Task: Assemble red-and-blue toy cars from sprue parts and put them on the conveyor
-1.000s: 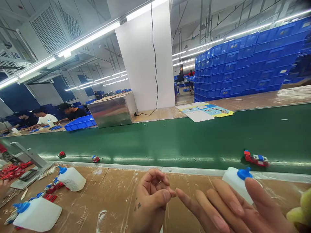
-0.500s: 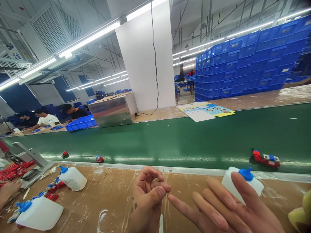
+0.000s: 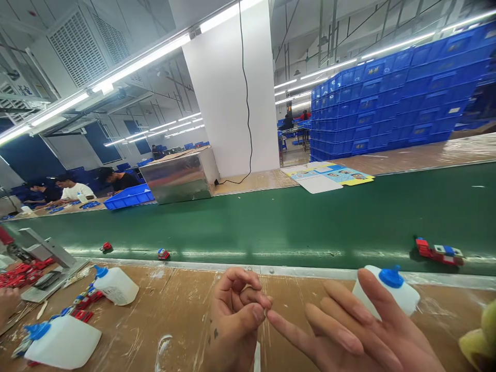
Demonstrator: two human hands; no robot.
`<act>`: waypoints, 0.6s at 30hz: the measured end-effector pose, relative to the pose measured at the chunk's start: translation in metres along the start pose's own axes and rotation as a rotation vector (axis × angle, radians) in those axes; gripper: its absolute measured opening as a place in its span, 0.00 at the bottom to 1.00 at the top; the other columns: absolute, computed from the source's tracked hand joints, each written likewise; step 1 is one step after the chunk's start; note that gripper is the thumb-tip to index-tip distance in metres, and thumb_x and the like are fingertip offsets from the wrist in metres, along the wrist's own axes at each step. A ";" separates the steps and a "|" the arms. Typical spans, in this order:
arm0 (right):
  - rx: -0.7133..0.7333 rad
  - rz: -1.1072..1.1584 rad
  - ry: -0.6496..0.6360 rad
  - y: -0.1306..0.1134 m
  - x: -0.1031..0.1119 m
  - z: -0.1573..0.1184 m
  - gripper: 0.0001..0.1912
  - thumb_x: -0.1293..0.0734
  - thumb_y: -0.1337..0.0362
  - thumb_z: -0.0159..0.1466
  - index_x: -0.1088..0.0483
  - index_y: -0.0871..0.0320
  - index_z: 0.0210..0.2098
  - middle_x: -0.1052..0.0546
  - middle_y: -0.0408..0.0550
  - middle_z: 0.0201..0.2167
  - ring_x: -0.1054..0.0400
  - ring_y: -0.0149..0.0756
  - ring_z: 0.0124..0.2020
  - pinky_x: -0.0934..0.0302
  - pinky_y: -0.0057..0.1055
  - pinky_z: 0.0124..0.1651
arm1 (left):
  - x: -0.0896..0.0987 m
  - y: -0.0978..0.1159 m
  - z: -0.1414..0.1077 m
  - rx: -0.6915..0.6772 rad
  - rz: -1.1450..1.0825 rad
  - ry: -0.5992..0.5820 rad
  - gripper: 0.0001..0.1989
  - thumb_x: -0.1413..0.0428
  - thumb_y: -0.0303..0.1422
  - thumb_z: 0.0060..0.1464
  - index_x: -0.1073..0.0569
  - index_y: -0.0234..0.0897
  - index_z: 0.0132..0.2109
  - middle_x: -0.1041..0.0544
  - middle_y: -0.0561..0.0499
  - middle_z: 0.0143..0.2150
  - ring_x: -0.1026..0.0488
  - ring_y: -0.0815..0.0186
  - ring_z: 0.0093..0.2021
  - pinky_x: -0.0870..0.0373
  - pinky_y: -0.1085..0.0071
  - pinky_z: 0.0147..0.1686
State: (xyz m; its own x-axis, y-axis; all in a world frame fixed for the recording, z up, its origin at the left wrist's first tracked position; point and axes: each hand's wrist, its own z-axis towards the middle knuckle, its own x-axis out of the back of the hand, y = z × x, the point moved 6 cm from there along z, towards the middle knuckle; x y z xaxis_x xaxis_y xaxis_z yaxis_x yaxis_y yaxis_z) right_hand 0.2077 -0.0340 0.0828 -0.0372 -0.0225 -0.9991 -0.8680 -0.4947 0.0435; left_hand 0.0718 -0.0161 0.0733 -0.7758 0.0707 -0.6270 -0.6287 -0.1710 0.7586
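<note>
My left hand (image 3: pixel 238 315) is raised over the brown bench, its thumb and index finger pinched together. Whatever lies between those fingertips is too small to make out. With its fingers spread, my right hand (image 3: pixel 349 328) holds nothing; one outstretched fingertip meets or nearly meets the left pinch. Behind the right hand stands a white bottle with a blue cap (image 3: pixel 392 279), partly covered by the fingers. A thin white strip (image 3: pixel 257 356) shows on the bench just beside my left wrist.
A green conveyor belt (image 3: pixel 248 222) crosses ahead, carrying red and blue toy vehicles (image 3: pixel 439 252). Two white bottles (image 3: pixel 64 341) and red parts (image 3: pixel 27 271) by a metal press (image 3: pixel 50 253) occupy the left. Blue crates (image 3: pixel 387 103) are stacked beyond. Another person's hand (image 3: pixel 10 305) is at far left.
The toy vehicles on the belt have shifted right. My hands stay nearly in place, the right hand's upper fingers moving slightly left. The other person's hand at far left has drawn back.
</note>
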 end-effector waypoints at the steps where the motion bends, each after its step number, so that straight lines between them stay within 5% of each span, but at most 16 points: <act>1: -0.002 -0.003 -0.014 0.000 0.000 0.000 0.26 0.29 0.45 0.60 0.40 0.53 0.17 0.61 0.31 0.10 0.36 0.32 0.20 0.38 0.58 0.57 | 0.000 0.000 0.000 -0.005 0.002 -0.002 0.17 0.27 0.28 0.39 0.23 0.38 0.37 0.26 0.55 0.36 0.25 0.76 0.29 0.25 0.78 0.39; 9: 0.009 -0.002 -0.009 -0.001 0.003 0.001 0.25 0.30 0.47 0.61 0.39 0.53 0.17 0.61 0.30 0.10 0.38 0.32 0.19 0.42 0.64 0.60 | -0.002 0.003 -0.001 -0.083 0.029 0.031 0.17 0.27 0.28 0.38 0.23 0.39 0.37 0.25 0.55 0.35 0.25 0.76 0.29 0.25 0.79 0.37; 18: -0.014 -0.024 -0.016 0.002 0.007 0.007 0.22 0.30 0.51 0.62 0.37 0.53 0.18 0.59 0.29 0.10 0.39 0.30 0.19 0.44 0.64 0.61 | -0.004 0.015 -0.012 -0.396 0.129 0.152 0.17 0.27 0.31 0.39 0.22 0.45 0.37 0.23 0.57 0.34 0.25 0.75 0.27 0.24 0.75 0.38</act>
State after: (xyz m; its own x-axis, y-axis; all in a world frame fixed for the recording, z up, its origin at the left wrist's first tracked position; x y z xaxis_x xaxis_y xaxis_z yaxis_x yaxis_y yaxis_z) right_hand 0.2020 -0.0290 0.0762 -0.0245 0.0036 -0.9997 -0.8617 -0.5071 0.0193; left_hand 0.0659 -0.0309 0.0855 -0.8112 -0.1161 -0.5731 -0.4352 -0.5347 0.7244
